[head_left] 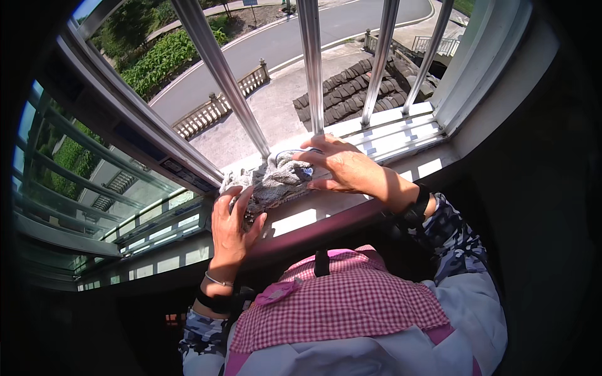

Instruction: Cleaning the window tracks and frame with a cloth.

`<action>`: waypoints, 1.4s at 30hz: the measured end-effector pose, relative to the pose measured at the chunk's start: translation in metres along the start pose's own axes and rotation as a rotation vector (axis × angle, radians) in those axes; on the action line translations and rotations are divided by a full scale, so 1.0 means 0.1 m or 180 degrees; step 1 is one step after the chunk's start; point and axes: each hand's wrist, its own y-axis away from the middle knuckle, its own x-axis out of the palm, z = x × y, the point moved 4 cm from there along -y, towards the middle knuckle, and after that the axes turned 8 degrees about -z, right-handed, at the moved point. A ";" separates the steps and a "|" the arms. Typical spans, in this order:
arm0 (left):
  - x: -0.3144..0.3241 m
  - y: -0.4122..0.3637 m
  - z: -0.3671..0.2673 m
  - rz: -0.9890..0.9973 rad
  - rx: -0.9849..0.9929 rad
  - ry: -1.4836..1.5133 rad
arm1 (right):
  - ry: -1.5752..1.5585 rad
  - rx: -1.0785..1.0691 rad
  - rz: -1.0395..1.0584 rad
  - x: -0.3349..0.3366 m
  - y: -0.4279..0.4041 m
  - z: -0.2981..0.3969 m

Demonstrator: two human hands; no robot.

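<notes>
A crumpled grey cloth [282,181] with a small blue patch lies bunched on the window's sill track, at the foot of the metal bars. My right hand [345,164] grips its right end, with the fingers over the top and the thumb at the near edge. At the other end, my left hand [233,228] curls its fingers around the cloth's dark, ragged-looking edge. Its thumb is on the near side. Part of the cloth is hidden under the fingers of both hands.
Upright metal bars [310,66] cross the window opening. A sliding glass pane [89,174] with a dark frame stands at left. The white window track [400,131] runs right to the wall. A dark red ledge edge [301,230] lies nearest my body. Outside are paving, roof tiles and a road.
</notes>
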 end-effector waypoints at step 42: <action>0.25 0.02 0.07 0.0768 0.0171 0.0129 | -0.1316 0.2031 0.2643 -0.09 0.40 -0.27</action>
